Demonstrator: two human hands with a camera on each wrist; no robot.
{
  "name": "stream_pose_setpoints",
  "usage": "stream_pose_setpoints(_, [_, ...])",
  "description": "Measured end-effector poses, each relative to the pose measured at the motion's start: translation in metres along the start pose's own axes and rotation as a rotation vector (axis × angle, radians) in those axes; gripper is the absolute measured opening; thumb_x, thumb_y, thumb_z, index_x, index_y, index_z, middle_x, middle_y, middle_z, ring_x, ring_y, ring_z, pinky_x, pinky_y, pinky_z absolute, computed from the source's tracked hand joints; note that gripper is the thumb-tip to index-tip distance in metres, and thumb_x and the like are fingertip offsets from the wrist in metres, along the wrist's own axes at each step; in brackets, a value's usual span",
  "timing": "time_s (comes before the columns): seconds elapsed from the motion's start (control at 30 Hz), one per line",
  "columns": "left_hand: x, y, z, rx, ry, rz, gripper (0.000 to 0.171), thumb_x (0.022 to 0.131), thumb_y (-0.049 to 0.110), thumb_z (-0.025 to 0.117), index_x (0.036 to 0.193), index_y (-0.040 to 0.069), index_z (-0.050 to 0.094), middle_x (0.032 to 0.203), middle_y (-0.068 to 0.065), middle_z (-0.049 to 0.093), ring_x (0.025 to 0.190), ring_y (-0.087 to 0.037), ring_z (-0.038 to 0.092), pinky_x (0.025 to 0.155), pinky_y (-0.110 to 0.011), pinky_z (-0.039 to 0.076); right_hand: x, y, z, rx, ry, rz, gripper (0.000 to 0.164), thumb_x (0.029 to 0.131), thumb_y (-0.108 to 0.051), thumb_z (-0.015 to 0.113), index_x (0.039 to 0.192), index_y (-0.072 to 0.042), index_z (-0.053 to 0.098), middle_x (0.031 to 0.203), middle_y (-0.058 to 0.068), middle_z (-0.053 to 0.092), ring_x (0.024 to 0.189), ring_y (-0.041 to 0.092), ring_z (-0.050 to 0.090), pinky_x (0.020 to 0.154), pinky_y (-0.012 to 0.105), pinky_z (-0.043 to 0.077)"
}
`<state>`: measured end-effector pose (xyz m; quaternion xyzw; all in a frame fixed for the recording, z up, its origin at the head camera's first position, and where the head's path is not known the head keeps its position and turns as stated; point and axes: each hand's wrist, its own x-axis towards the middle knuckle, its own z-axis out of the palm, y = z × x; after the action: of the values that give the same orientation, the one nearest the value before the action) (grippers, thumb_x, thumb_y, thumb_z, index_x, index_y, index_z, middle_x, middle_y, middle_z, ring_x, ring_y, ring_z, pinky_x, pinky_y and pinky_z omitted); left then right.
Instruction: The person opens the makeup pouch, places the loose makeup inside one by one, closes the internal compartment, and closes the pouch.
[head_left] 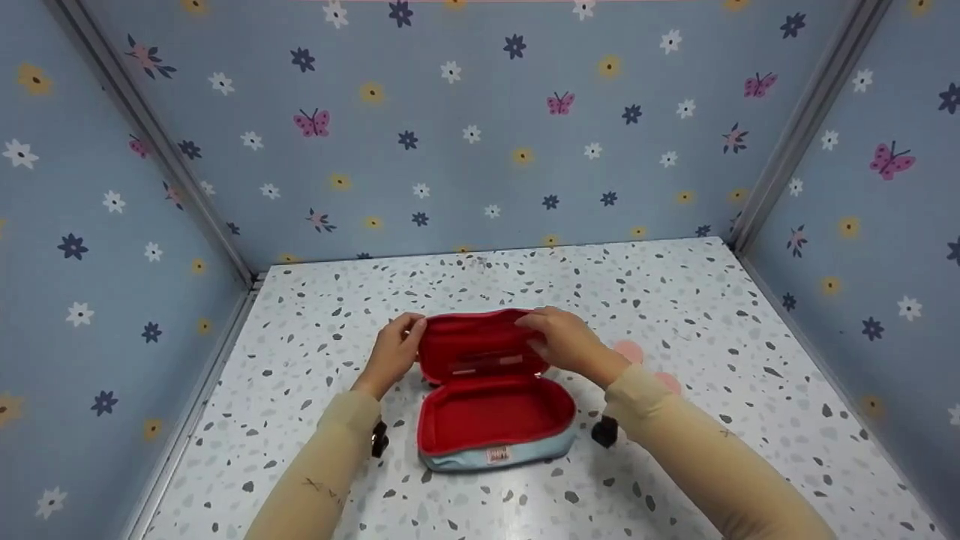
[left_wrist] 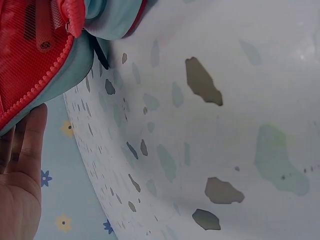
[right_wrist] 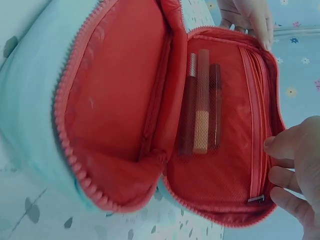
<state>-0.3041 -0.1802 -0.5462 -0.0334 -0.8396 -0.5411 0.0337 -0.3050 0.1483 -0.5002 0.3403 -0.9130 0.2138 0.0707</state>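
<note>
A pale blue zip pouch (head_left: 536,451) with a red lining lies spread apart on the speckled table, its lid raised at the back. My left hand (head_left: 391,354) grips the lid's left edge; in the left wrist view its fingers (left_wrist: 34,130) reach behind that edge. On the lid's upper right, my right hand (head_left: 571,341) holds the rim beside the zip of the mesh pocket, thumb on the red inner side (right_wrist: 274,145). Behind the mesh (right_wrist: 230,165) lie three slender tubes (right_wrist: 202,100), their kind unclear. The pouch's lower half shows bare red lining.
Two pink round patches (head_left: 628,351) lie on the table right of the pouch, partly behind the right forearm. Small black objects (head_left: 604,431) show beside both forearms. Flower-patterned panels (head_left: 465,135) enclose the table (head_left: 315,300) at the back and sides.
</note>
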Motion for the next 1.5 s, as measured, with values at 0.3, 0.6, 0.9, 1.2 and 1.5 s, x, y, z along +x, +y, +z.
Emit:
stream_pose_setpoints(0.3, [0.000,0.001,0.000,0.003,-0.007,-0.008,0.030,0.116,0.026,0.054,0.127,0.004,0.070,0.110,-0.015,0.072,0.087,-0.018,0.067,0.072,-0.035,0.065,-0.014,0.014,-0.009,0.057,-0.021,0.078,0.034,0.098,0.000,0.076,0.132,-0.004,0.075,0.121,0.016,0.078,0.106,0.033,0.074,0.096,0.049,0.065])
stream_pose_setpoints(0.6, [0.000,0.000,-0.001,0.004,0.000,0.005,0.030,0.116,0.026,0.054,0.127,0.003,0.070,0.108,-0.016,0.072,0.084,-0.017,0.066,0.067,-0.025,0.059,-0.028,0.026,-0.017,0.038,0.005,0.034,0.029,0.096,-0.001,0.080,0.125,0.000,0.077,0.113,0.016,0.079,0.100,0.032,0.073,0.089,0.049,0.064])
stream_pose_setpoints(0.9, [-0.001,0.002,-0.001,0.006,-0.013,-0.009,0.032,0.117,0.029,0.052,0.128,0.005,0.069,0.114,-0.016,0.074,0.093,-0.020,0.072,0.071,-0.029,0.063,-0.041,0.035,-0.021,0.038,-0.012,0.107,0.034,0.095,-0.004,0.082,0.128,0.000,0.076,0.112,0.019,0.079,0.100,0.034,0.073,0.088,0.051,0.064])
stream_pose_setpoints(1.2, [0.001,0.000,-0.001,0.022,-0.001,0.001,0.031,0.116,0.027,0.053,0.128,0.004,0.070,0.111,-0.016,0.073,0.087,-0.019,0.069,0.069,-0.029,0.062,-0.052,0.041,-0.022,0.015,-0.030,0.157,0.031,0.095,-0.010,0.082,0.124,0.000,0.077,0.107,0.016,0.079,0.094,0.029,0.072,0.083,0.049,0.063])
stream_pose_setpoints(1.5, [0.000,0.002,-0.001,0.014,-0.006,0.005,0.031,0.116,0.026,0.054,0.128,0.002,0.070,0.113,-0.018,0.073,0.090,-0.023,0.071,0.072,-0.035,0.066,-0.063,0.052,-0.022,0.051,-0.142,0.246,0.035,0.096,-0.018,0.085,0.124,0.000,0.077,0.099,0.014,0.078,0.086,0.021,0.067,0.078,0.043,0.060])
